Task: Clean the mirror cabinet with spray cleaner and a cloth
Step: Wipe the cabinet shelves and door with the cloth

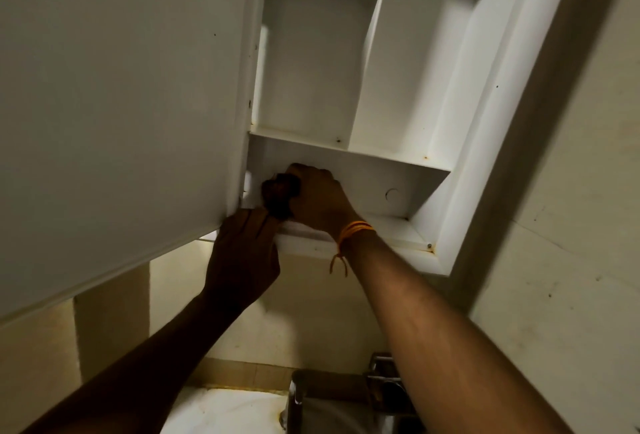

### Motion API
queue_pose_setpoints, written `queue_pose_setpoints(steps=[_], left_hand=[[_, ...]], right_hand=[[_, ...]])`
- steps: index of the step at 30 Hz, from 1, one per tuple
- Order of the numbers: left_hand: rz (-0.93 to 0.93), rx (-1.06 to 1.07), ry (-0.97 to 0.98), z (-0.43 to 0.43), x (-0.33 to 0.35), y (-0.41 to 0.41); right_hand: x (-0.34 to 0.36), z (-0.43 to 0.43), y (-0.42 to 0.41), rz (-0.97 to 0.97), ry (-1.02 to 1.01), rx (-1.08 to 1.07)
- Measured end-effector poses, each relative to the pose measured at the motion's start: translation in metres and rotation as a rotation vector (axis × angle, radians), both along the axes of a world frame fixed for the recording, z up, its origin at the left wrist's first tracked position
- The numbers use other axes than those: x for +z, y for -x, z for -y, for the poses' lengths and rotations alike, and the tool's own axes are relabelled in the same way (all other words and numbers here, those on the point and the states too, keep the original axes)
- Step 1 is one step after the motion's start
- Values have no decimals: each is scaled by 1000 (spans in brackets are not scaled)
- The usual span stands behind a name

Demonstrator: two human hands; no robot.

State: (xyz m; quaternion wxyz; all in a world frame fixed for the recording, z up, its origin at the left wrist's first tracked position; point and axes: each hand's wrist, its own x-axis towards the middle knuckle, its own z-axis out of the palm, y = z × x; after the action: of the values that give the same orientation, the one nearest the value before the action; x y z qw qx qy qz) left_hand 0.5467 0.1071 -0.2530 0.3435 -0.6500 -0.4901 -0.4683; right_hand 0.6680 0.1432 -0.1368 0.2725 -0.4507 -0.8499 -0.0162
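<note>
The white mirror cabinet [408, 163] hangs on the wall with its door [121, 104] swung open to the left; only the door's plain white back shows. My right hand [318, 196] is inside the lowest compartment and grips a dark bunched cloth [278, 196] against the left end of that shelf. My left hand [244, 260] holds the door's lower corner from below, fingers curled over its edge. The upper compartments hold nothing. No spray bottle is in view.
A metal tap [299, 395] and the white basin [225, 413] sit below the cabinet at the bottom of the view. Beige wall tiles [561, 225] surround the cabinet on the right and underneath. An orange thread [353, 231] is tied round my right wrist.
</note>
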Motion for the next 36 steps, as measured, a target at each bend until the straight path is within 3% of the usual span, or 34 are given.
queue_pose_setpoints(steps=[5,13,18,22,30,36], left_hand=[[5,-5,58,8,7,-2],[-22,27,106,10,8,-2],[-19,39,110,5,5,-1],[-31,42,108,5,4,-1],[-71,44,94,5,3,2],[-54,54,88,6,3,0]], right_hand=[[6,5,-84,-45,-14,-185],[14,22,-92,367,-224,-536],[18,20,-96,445,-626,-294],[7,9,-132,744,-759,-281],[-7,1,-126,665,-577,-508],[6,-5,-116,495,-299,-503]])
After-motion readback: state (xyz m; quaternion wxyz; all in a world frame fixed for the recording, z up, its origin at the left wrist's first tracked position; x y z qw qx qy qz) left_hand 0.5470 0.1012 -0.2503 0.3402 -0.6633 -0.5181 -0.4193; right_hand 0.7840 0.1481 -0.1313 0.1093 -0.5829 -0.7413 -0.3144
